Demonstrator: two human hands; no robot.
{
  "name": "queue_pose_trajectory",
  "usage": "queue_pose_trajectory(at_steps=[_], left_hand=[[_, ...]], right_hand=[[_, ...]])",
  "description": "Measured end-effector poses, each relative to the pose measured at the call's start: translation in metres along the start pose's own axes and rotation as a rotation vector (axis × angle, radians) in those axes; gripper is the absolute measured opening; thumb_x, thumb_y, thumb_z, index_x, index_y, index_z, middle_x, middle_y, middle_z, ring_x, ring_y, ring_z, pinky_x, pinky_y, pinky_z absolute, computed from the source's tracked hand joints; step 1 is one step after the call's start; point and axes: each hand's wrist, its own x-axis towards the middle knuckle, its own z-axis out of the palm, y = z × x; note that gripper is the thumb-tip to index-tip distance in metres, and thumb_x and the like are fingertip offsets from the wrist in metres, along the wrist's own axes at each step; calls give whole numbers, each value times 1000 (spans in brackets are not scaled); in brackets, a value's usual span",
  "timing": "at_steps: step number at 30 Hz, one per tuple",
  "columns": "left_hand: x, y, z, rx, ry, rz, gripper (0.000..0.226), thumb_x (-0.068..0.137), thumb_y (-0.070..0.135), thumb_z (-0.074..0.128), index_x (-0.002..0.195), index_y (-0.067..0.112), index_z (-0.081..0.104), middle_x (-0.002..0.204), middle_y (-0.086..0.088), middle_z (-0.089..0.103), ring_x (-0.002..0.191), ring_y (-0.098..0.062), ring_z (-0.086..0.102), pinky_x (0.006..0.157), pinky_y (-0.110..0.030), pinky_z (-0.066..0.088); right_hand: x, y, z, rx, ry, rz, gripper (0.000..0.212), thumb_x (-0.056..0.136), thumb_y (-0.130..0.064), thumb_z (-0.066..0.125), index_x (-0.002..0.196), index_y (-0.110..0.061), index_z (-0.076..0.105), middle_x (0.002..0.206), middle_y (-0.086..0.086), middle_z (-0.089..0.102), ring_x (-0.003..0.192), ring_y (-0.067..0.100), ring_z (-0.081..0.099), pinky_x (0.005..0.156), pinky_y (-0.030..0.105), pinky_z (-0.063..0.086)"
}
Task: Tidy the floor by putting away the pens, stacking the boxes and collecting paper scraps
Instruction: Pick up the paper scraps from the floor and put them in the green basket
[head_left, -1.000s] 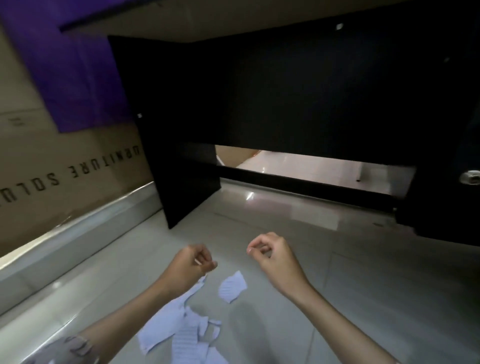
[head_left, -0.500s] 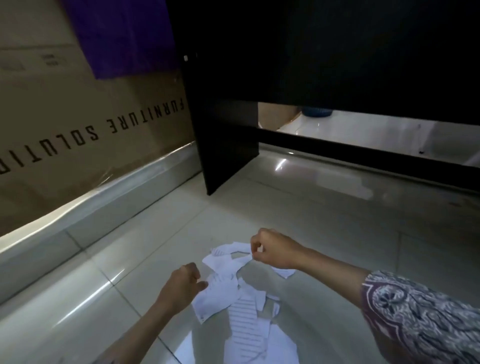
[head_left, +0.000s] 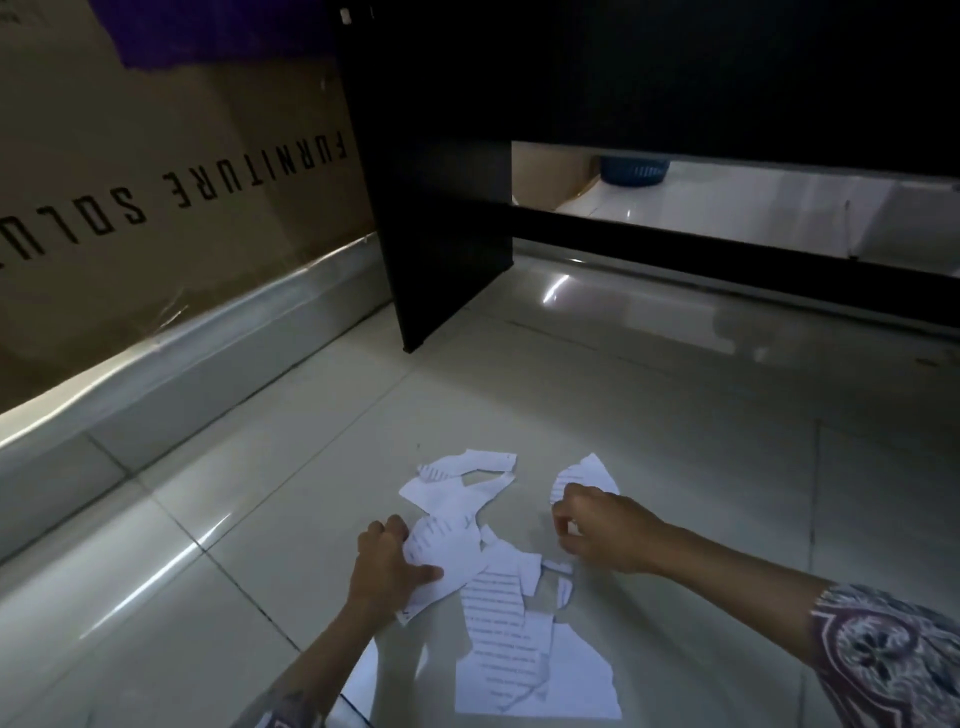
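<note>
Several torn white paper scraps (head_left: 498, 597) with printed lines lie scattered on the glossy tiled floor (head_left: 675, 441). My left hand (head_left: 387, 564) grips one scrap (head_left: 436, 551), thumb lying over it. My right hand (head_left: 605, 525) has its fingers curled at the near edge of a separate small scrap (head_left: 584, 475), touching it. A larger torn sheet (head_left: 540, 670) lies closest to me. Another piece (head_left: 457, 478) lies farther out. No pens or small boxes are in view.
A black desk panel (head_left: 436, 208) stands ahead, with a low black crossbar (head_left: 727, 249) to its right. A big cardboard box printed "FURNITURE SOLU" (head_left: 156, 182) leans along the left wall above a grey skirting (head_left: 182, 364). A blue basket (head_left: 634, 169) sits beyond the desk.
Both hands came down from mid-air to the scraps. The left hand took hold of a scrap. The right hand moved right to the separate small scrap. The view tilted down.
</note>
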Motion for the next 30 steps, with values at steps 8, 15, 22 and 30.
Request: queue_pose_trajectory(at_steps=[8, 15, 22, 30], left_hand=[[3, -6, -25, -398, 33, 42, 44, 76, 6, 72, 55, 11, 35, 55, -3, 38, 55, -14, 33, 51, -25, 25], [-22, -25, -51, -622, -6, 20, 9, 83, 0, 64, 92, 1, 64, 87, -12, 67, 82, -24, 62, 71, -28, 48], [-53, -36, -66, -697, -14, -21, 13, 85, 0, 61, 98, 4, 63, 96, -13, 67, 78, -22, 63, 69, -27, 50], [-77, -36, -79, -820, -186, -71, 20, 83, 7, 66, 102, 1, 67, 99, -14, 73, 91, -30, 69, 80, -38, 56]], right_hand=[[-1, -10, 36, 339, 65, 192, 19, 85, -26, 58, 71, -15, 54, 79, 2, 56, 80, 23, 59, 61, 27, 36], [-10, -63, 79, 99, 39, 322, 61, 79, -63, 51, 115, -13, 52, 125, 8, 48, 122, 25, 42, 102, 38, 29], [-5, -80, 101, -20, 129, 377, 59, 86, -46, 51, 129, -8, 38, 134, 11, 43, 127, 26, 37, 108, 37, 23], [0, -94, 66, 741, 213, 301, 32, 84, -9, 61, 60, -17, 41, 63, -2, 44, 60, 10, 42, 59, 23, 36]])
